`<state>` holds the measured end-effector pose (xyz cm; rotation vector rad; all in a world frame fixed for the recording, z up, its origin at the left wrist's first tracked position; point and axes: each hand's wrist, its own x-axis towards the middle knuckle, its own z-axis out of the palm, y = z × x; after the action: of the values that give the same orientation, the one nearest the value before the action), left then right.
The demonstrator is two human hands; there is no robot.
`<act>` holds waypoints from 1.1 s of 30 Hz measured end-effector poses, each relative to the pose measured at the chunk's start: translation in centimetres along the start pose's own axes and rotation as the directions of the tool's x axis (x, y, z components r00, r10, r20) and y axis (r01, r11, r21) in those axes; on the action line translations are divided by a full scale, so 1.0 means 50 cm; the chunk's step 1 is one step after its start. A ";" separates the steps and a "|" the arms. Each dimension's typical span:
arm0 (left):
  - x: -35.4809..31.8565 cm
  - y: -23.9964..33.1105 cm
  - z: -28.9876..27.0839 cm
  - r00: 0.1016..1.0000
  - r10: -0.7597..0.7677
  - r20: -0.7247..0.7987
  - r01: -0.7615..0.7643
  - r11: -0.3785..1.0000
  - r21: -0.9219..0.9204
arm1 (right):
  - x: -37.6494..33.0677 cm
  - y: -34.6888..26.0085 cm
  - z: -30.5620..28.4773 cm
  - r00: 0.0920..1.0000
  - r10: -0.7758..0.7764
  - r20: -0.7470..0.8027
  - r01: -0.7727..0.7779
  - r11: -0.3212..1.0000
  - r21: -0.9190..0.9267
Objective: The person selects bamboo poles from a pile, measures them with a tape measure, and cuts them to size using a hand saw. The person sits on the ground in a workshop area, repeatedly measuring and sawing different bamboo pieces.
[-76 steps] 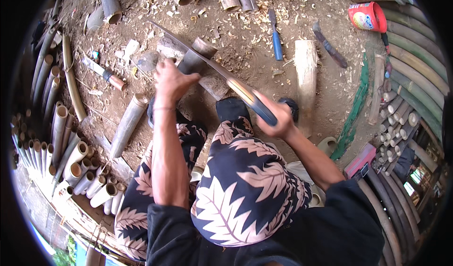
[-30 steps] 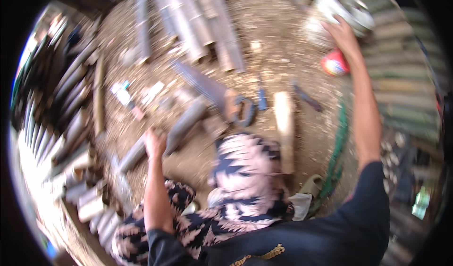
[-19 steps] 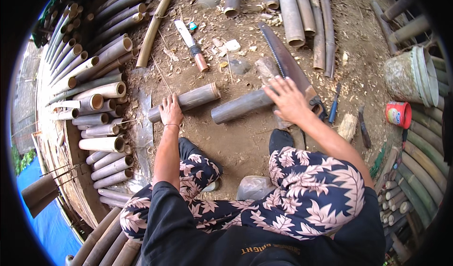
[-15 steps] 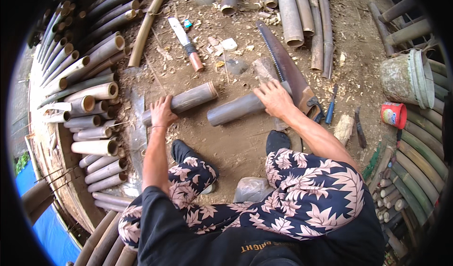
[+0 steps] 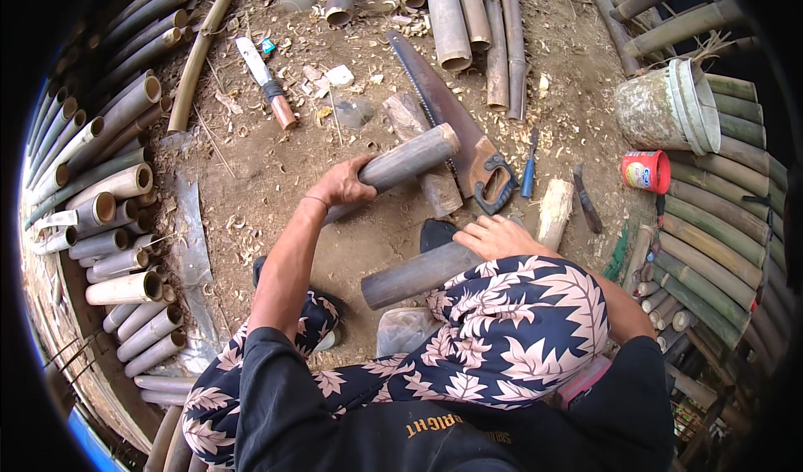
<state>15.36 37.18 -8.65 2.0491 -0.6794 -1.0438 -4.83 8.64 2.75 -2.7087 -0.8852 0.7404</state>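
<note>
- Holding a tube [image 5: 410, 156] in the left hand [image 5: 343, 183], just below the saw [image 5: 456, 108].
- Apparently laid across the block [image 5: 439, 192], left of the saw, probably for raised support.
- Holding a second tube [image 5: 414, 275] from above in the right hand [image 5: 499, 239], farther below the saw, with thumb hidden, perhaps to keep the two apart.

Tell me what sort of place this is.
Probably a bamboo-cutting workspace: bamboo lengths are stacked at the left, a handsaw lies on the dirt ground with pale shavings scattered about, and the left hand grips a bamboo tube.
</note>
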 end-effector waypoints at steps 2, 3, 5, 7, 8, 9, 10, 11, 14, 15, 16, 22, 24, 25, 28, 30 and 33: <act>0.007 -0.016 -0.006 0.999 -0.025 0.036 0.025 1.000 -0.015 | 0.004 0.009 -0.003 0.999 0.002 -0.039 -0.002 1.000 0.005; 0.006 -0.054 0.000 0.997 0.074 -0.012 -0.074 0.997 0.005 | 0.010 0.018 -0.006 0.999 -0.022 -0.045 0.022 1.000 0.002; -0.026 -0.060 -0.012 0.976 -0.007 -0.219 0.010 1.000 0.010 | 0.025 0.030 -0.033 0.999 -0.013 -0.042 0.010 0.997 -0.071; -0.076 -0.035 -0.058 0.873 -0.257 -0.414 0.160 0.954 -0.255 | 0.041 0.033 -0.074 0.983 0.009 -0.183 -0.044 0.981 -0.187; -0.112 -0.055 -0.082 0.803 -0.383 -0.456 0.260 0.914 -0.311 | 0.064 0.034 -0.088 0.971 0.049 -0.236 -0.094 0.979 -0.181; -0.154 -0.077 -0.105 0.714 -0.502 -0.487 0.350 0.859 -0.372 | 0.090 0.032 -0.109 0.939 -0.007 -0.343 -0.082 0.966 -0.244; -0.196 -0.101 -0.109 0.680 -0.555 -0.479 0.365 0.823 -0.436 | 0.125 0.028 -0.132 0.924 -0.034 -0.380 -0.069 0.965 -0.253; -0.222 -0.076 -0.105 0.670 -0.648 -0.363 0.386 0.721 -0.576 | 0.154 0.030 -0.143 0.910 -0.042 -0.411 -0.075 0.962 -0.262; -0.259 0.000 -0.061 0.656 -0.752 -0.066 0.385 0.409 -0.828 | 0.249 0.024 -0.141 0.900 -0.083 -0.427 -0.053 0.953 -0.297; -0.259 0.021 -0.035 0.632 -0.759 -0.155 0.307 0.429 -0.849 | 0.271 0.024 -0.136 0.898 -0.106 -0.428 -0.041 0.946 -0.321; -0.247 0.002 -0.017 0.621 -0.761 -0.188 0.259 0.426 -0.867 | 0.290 0.023 -0.130 0.894 -0.132 -0.428 -0.027 0.937 -0.347; -0.181 -0.147 0.078 0.457 -0.768 -0.448 0.114 0.550 -0.827 | 0.290 0.011 -0.082 0.852 -0.058 -0.521 -0.103 0.956 -0.276; -0.178 -0.152 0.078 0.473 -0.763 -0.440 0.094 0.541 -0.836 | 0.228 -0.005 -0.077 0.688 0.047 -0.724 -0.151 0.985 -0.080; -0.187 -0.147 0.084 0.427 -0.781 -0.455 0.088 0.536 -0.839 | 0.210 0.002 -0.043 0.581 0.123 -0.805 -0.157 0.987 0.038; -0.186 -0.093 0.078 0.446 -0.775 -0.448 0.003 0.502 -0.865 | 0.096 0.084 0.067 0.318 0.590 -0.742 -0.480 0.776 0.411; -0.194 -0.092 0.076 0.457 -0.763 -0.457 -0.023 0.503 -0.864 | 0.034 0.137 0.167 0.220 0.828 -0.516 -0.676 0.511 0.531; -0.188 -0.049 0.080 0.499 -0.750 -0.434 -0.070 0.464 -0.883 | 0.000 0.192 0.255 0.202 0.965 -0.168 -0.595 0.257 0.761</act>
<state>7.34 43.89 -7.96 1.4852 0.7714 -0.3411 -6.63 1.36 -11.32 -2.3362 1.0166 0.0493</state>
